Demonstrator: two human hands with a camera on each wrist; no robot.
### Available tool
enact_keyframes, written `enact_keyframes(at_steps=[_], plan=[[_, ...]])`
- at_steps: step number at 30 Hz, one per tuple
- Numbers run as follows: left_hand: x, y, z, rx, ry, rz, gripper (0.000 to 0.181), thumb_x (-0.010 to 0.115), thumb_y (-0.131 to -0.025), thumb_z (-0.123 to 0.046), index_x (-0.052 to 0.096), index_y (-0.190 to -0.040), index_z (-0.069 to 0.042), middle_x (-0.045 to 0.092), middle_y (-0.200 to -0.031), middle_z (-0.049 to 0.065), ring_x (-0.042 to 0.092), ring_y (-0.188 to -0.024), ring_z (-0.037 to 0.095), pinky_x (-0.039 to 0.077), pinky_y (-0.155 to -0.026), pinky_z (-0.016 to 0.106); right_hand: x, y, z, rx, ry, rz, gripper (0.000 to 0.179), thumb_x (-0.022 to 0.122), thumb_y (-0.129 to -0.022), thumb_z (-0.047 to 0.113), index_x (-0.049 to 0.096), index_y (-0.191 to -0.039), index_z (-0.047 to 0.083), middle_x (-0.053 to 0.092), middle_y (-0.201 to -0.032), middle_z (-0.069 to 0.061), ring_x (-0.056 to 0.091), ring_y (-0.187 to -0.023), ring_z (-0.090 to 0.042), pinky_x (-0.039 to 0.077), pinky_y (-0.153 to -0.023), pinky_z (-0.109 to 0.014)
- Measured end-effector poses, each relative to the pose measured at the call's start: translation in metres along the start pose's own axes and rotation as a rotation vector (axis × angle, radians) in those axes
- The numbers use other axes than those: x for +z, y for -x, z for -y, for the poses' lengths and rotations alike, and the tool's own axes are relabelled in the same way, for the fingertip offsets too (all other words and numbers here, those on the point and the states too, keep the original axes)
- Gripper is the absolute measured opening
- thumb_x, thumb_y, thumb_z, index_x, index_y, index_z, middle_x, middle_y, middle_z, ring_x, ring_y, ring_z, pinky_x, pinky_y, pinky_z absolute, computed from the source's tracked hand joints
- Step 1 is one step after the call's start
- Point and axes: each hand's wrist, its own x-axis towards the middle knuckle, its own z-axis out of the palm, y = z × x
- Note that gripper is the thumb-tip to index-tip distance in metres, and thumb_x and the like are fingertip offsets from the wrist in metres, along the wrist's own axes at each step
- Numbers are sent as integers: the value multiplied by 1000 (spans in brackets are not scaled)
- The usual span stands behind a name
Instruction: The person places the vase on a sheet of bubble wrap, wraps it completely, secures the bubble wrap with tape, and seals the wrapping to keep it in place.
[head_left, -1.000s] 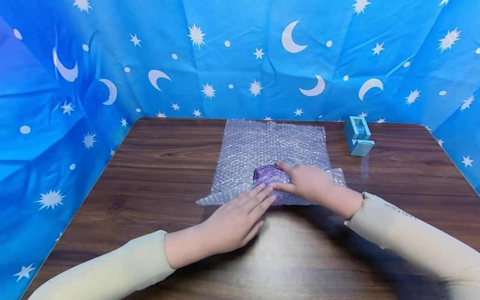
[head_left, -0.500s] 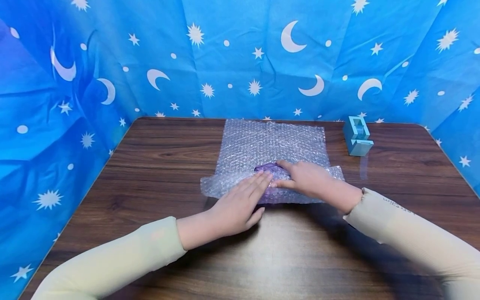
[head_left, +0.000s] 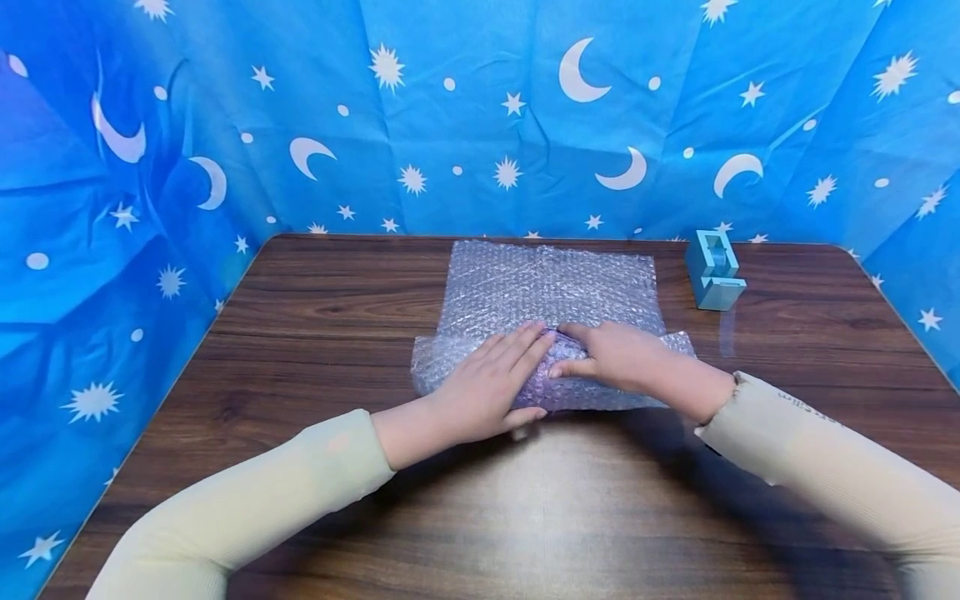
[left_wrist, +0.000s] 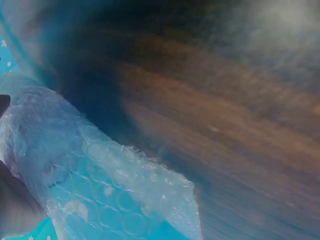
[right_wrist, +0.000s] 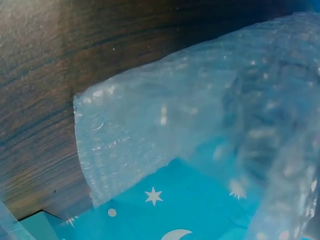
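"Where's the purple object [head_left: 542,387]?"

"On the worktop [head_left: 315,333], under folded bubble wrap [head_left: 555,283]. Left grip [head_left: 483,394] straight-fingered on top; right grip [head_left: 633,358] spread — thumb and forefinger apart."

"Left wrist view?"

"Single round bubbles — too fine in the head view."

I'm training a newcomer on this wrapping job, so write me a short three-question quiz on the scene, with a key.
1. Multiple choice: What colour is the item showing through the folded bubble wrap?
(a) green
(b) purple
(c) orange

2. True or false: The tape dispenser stands on the table, apart from the bubble wrap.

3. Fill in: The hand nearer the tape dispenser is the person's ____ hand.

Key: 1. b, purple; 2. true; 3. right.
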Motion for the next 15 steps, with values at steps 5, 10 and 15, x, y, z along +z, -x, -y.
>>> enact_keyframes(at_steps=[5, 10, 15], plan=[[2, -6, 2, 3, 16, -28, 93, 63, -89, -55, 27, -153, 1, 35, -156, 23, 38, -145, 36, 33, -119, 49, 0, -1, -1, -5, 4, 12, 88, 44, -92, 70, 40, -150, 4, 65, -128, -25, 63, -118, -42, 48, -103, -56], [3, -9, 4, 20, 48, -54, 95, 69, -84, -53, 31, -150, 4, 41, -150, 27, 43, -140, 40, 38, -116, 50, -3, -3, -2, 17, 0, 43, 87, 43, -92, 70, 38, -151, 6, 63, -132, -24, 60, -121, -43, 46, -105, -58], [4, -11, 7, 22, 57, -31, 89, 65, -89, -50, 29, -150, 3, 40, -151, 28, 42, -141, 40, 35, -118, 48, -5, -5, -4, 27, -1, 58, 87, 40, -93, 72, 38, -152, 8, 59, -137, -24, 57, -125, -43, 45, -105, -60]])
